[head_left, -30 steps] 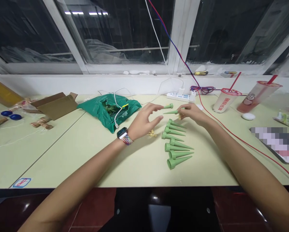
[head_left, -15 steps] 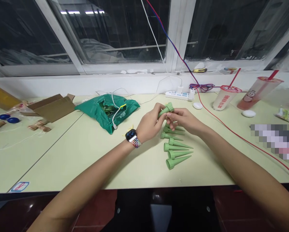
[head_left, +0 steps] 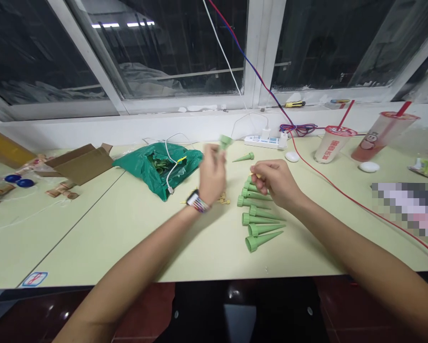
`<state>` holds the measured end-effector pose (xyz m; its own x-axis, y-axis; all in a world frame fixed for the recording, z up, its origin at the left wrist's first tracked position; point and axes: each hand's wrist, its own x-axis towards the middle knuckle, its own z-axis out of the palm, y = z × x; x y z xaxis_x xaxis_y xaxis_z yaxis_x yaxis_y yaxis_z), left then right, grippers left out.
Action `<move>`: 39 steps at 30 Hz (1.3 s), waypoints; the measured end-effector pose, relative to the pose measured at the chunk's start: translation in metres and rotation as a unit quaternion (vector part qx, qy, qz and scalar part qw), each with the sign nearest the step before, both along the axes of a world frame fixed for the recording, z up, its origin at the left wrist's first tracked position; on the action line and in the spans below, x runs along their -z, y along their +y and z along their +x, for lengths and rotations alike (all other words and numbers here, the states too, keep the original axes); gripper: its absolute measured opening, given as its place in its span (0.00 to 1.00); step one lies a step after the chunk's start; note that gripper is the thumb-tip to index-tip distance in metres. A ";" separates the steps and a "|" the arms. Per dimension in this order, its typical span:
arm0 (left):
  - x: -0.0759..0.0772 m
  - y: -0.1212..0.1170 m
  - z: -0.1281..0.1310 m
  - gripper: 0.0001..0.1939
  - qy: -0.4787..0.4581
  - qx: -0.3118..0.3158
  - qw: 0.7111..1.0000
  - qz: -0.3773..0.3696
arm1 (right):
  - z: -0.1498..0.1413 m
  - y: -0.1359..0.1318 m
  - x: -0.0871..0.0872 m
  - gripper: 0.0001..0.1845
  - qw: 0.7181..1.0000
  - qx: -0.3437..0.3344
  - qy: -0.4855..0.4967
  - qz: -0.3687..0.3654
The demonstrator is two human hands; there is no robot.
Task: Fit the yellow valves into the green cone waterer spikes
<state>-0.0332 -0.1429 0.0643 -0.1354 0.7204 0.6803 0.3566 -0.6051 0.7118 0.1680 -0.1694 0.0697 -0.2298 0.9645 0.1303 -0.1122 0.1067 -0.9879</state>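
My left hand (head_left: 211,174) is raised above the table, blurred by motion, closed on a green cone spike (head_left: 224,141) whose wide end sticks out above the fingers. My right hand (head_left: 274,180) rests in a loose fist over the top of a row of several green cone spikes (head_left: 259,224) laid side by side on the pale green table (head_left: 128,228); something small and tan shows between its fingertips. One more green spike (head_left: 245,156) lies alone farther back. Small tan pieces (head_left: 223,199) lie just below my left hand.
A green plastic bag (head_left: 157,164) with a white cable over it lies to the left. Beyond it sits an open cardboard box (head_left: 78,163). A power strip (head_left: 266,141), two drink cups (head_left: 333,143) with red straws and a red cable run along the back right.
My hands were together on one green spike; now my left hand has swung up and left with it, while my right hand has stayed low over the row.
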 end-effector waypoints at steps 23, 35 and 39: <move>0.018 0.033 0.055 0.25 -0.139 0.232 0.914 -0.301 | 0.046 0.049 0.016 0.20 0.952 -0.123 -0.232 0.155; 0.033 0.094 0.051 0.18 0.282 0.172 0.918 -0.219 | 0.092 0.084 0.042 0.23 0.985 -0.097 -0.113 -0.085; 0.039 0.087 0.045 0.17 0.324 0.141 0.907 -0.227 | 0.095 0.089 0.048 0.23 0.984 -0.046 -0.166 -0.049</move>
